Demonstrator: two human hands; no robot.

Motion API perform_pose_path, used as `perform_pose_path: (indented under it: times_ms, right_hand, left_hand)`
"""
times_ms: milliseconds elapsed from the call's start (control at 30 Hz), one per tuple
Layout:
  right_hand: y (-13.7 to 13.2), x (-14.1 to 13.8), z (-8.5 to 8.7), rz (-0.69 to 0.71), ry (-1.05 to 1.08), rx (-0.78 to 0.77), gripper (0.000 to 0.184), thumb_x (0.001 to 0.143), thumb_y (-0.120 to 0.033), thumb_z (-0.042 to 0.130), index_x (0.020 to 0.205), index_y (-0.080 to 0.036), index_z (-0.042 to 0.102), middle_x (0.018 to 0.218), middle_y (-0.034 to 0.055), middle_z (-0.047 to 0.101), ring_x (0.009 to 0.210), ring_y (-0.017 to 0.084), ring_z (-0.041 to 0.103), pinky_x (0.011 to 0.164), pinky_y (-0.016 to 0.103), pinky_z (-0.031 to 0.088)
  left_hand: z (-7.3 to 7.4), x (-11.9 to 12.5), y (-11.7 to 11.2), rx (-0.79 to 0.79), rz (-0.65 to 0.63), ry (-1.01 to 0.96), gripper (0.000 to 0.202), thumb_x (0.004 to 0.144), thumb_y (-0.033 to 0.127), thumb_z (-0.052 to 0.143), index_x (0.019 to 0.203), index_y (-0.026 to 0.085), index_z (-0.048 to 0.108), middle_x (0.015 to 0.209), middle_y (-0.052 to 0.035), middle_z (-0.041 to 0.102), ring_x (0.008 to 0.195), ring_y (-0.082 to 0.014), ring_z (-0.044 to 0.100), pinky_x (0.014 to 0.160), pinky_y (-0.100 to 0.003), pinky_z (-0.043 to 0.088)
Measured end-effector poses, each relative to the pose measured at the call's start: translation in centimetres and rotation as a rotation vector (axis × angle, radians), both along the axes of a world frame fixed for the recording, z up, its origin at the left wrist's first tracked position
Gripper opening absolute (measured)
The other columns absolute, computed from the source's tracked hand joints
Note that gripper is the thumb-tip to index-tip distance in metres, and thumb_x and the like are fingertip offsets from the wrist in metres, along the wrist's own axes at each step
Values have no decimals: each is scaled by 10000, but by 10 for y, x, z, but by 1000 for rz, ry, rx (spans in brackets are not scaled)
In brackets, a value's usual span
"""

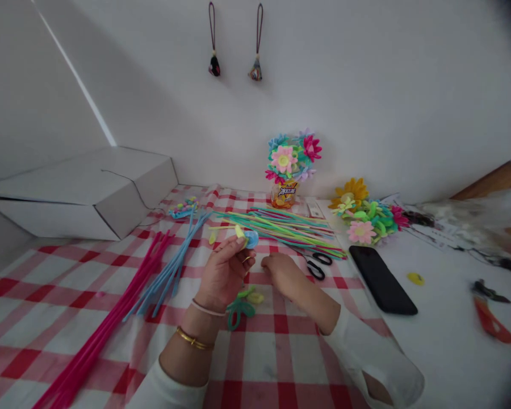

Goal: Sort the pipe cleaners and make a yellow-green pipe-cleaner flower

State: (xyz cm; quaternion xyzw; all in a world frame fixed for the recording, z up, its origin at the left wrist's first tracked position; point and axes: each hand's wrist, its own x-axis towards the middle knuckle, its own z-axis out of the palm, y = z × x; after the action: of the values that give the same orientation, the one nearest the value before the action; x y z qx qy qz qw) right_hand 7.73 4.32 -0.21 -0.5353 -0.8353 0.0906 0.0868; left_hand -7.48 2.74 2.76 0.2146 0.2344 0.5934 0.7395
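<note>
**Craft lot: blue coil (251,238) pinched in left hand (223,272)**

- table (34,318): red-and-white checked cloth on the left, bare white top on the right.
- white box (89,190): closed, at the far left.
- pink pipe cleaners (111,324): long bundle running from near left toward far centre.
- mixed pipe cleaners (281,227): bundle lying crosswise, just beyond both hands.
- phone (381,278): black, flat, to the right of the hands.
- left hand: raised off the cloth, fingertips pressed together on the coil.
- right hand (281,267): resting on the cloth, fingers curled under; cannot tell whether it holds anything.
- scissors (317,264): just right of the right hand.
- blue coil: small and round, with a yellow-green bit beside it; up and to the left of the right hand, near it.
</note>
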Motion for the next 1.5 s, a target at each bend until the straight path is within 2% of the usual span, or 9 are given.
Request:
perform_pose_path:
  times_ms: [100, 200, 267, 400, 533, 633, 800, 1033, 1500]
  right_hand:
    - [-6, 17, 10, -56, 184, -23, 212, 845, -187, 429, 872, -157, 638, 859, 78, 671, 778, 168, 604, 667, 260, 425]
    - [-19, 40, 27, -180, 872, -298, 144, 789, -293, 563, 845, -168, 608, 754, 17, 626, 648, 126, 571, 602, 250, 440]
    - [-28, 54, 38, -165, 1122, -422, 142, 731, -303, 645, 782, -174, 612, 682, -18, 577, 576, 89, 516, 553, 226, 416]
    - [-40, 65, 50, -226, 1424, -601, 167, 682, -279, 711, 759, -171, 610, 636, -35, 531, 494, 58, 463, 442, 188, 351]
    - [-35, 60, 41, -274, 1633, -761, 173, 684, -284, 718, 759, -157, 628, 636, -16, 553, 534, 63, 500, 401, 149, 334]
    - [-31, 58, 31, -279, 1668, -834, 165, 669, -258, 732, 764, -147, 656, 707, 9, 598, 643, 81, 573, 453, 138, 402]
    - [-36, 63, 37, -178, 1575, -704, 206, 645, -168, 741, 841, -170, 677, 786, 10, 649, 731, 104, 627, 645, 205, 508]
    - [-44, 75, 49, -67, 1471, -613, 161, 665, -190, 736, 777, -188, 621, 571, -38, 613, 464, 92, 567, 407, 195, 430]
    - [-42, 66, 45, -84, 1270, -752, 225, 602, -242, 770, 726, -159, 602, 612, -33, 590, 531, 69, 518, 491, 191, 392]
  left_hand:
    - [0, 2, -2, 18, -7, 44, 89, 663, 153, 697, 698, 148, 616, 656, 13, 648, 557, -97, 585, 535, -216, 457]
    - [0, 5, -4, 44, -15, 105, 88, 650, 155, 712, 691, 146, 635, 660, 7, 654, 567, -105, 589, 538, -226, 457]
    - [0, 8, -6, 50, -36, 154, 95, 645, 166, 720, 704, 144, 648, 668, -5, 662, 581, -113, 593, 546, -234, 461]
    - [-2, 16, -10, 28, -116, 265, 127, 635, 169, 730, 735, 145, 656, 664, -12, 662, 551, -106, 579, 527, -229, 448]
    - [-7, 20, -10, 24, -217, 361, 121, 642, 193, 730, 722, 136, 658, 645, -7, 641, 541, -99, 570, 507, -213, 429]
    - [-8, 21, -9, 15, -225, 390, 116, 646, 204, 726, 708, 136, 655, 646, -1, 632, 528, -88, 558, 511, -212, 427]
    - [-9, 20, -10, 7, -253, 414, 123, 641, 209, 730, 709, 140, 655, 652, -7, 637, 549, -95, 562, 516, -213, 420]
    - [-9, 20, -14, 11, -341, 468, 142, 604, 198, 751, 706, 143, 669, 634, -10, 639, 540, -91, 547, 522, -215, 412]
    - [-5, 24, -19, 66, -445, 560, 151, 572, 215, 761, 676, 133, 686, 600, -5, 627, 520, -78, 529, 524, -202, 400]
